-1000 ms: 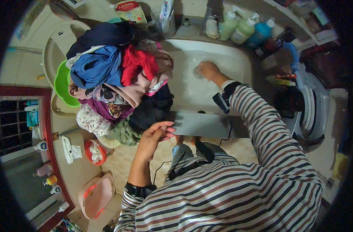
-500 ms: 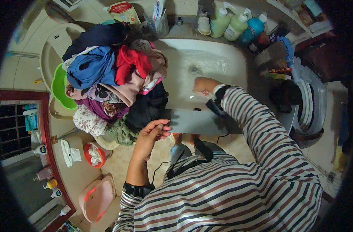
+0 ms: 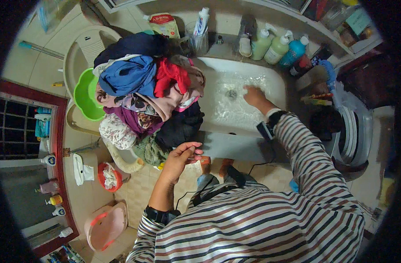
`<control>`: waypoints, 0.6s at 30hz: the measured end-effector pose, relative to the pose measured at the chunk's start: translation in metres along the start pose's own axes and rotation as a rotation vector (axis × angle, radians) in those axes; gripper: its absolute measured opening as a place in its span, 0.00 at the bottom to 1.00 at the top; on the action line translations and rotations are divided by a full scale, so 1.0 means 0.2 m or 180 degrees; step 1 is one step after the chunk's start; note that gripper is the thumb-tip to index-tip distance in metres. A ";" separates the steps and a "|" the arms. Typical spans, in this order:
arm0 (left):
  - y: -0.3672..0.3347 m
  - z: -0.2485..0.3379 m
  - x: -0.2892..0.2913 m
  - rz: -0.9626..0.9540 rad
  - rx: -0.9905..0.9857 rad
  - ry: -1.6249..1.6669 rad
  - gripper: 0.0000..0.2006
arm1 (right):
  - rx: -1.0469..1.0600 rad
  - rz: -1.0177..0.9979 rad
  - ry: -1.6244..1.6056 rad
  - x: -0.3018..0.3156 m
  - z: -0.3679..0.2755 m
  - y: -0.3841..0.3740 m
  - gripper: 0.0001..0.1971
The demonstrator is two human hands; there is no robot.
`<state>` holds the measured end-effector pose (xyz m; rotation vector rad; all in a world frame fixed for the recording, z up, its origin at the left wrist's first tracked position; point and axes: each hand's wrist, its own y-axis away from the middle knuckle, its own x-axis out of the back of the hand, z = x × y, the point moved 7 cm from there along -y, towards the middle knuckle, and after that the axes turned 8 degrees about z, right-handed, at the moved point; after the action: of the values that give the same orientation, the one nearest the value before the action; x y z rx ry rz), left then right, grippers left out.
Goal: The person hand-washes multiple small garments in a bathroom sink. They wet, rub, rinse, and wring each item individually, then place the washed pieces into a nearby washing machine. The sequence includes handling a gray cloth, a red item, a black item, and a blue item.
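My right hand (image 3: 255,98) is inside the white sink (image 3: 277,85), over rippling water (image 3: 227,115), to the right of the round drain (image 3: 230,94). Its fingers are blurred against the water. My left hand (image 3: 183,158) hovers just off the grey front edge of the counter, fingers loosely curled and apart, holding nothing. Left of the sink rises a heap of clothes: a blue garment (image 3: 128,75), a red one (image 3: 170,78), a black one (image 3: 179,129) and a white patterned one (image 3: 118,130). The left hand is nearest to the black and green cloth (image 3: 150,150).
Pump bottles (image 3: 277,49) and a cup with a toothpaste tube (image 3: 201,22) line the back ledge. A green basin (image 3: 87,98) sits partly under the heap. Right of the sink is a dark container (image 3: 325,122). A pink tub (image 3: 106,225) and a red-rimmed bin (image 3: 109,177) stand at lower left.
My right hand has moved right, away from the drain, and the water looks more stirred. My left hand keeps its loose curl near the counter edge. The whole view has shifted slightly.
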<state>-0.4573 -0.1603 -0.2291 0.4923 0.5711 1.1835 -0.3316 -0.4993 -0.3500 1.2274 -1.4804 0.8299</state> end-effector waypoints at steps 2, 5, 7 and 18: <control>0.01 0.01 0.00 -0.0043 -0.0024 -0.0027 0.13 | 0.0441 -0.1142 0.0510 -0.01 0.04 0.05 0.19; 0.03 0.06 -0.01 -0.0133 -0.0125 -0.0073 0.13 | -0.0072 -0.1672 -0.1327 0.13 0.01 0.13 0.19; 0.04 0.09 -0.01 -0.0192 -0.0200 -0.0026 0.13 | -0.0229 -0.1361 -0.2062 0.29 -0.06 0.16 0.18; 0.07 0.14 0.07 -0.0164 -0.0327 -0.0054 0.13 | 0.2053 0.0581 -0.1736 0.85 -1.02 0.25 0.17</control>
<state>-0.4446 -0.1452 -0.2008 0.3975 0.5029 1.1526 -0.3242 -0.3456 -0.1286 1.9286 -1.8457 1.2186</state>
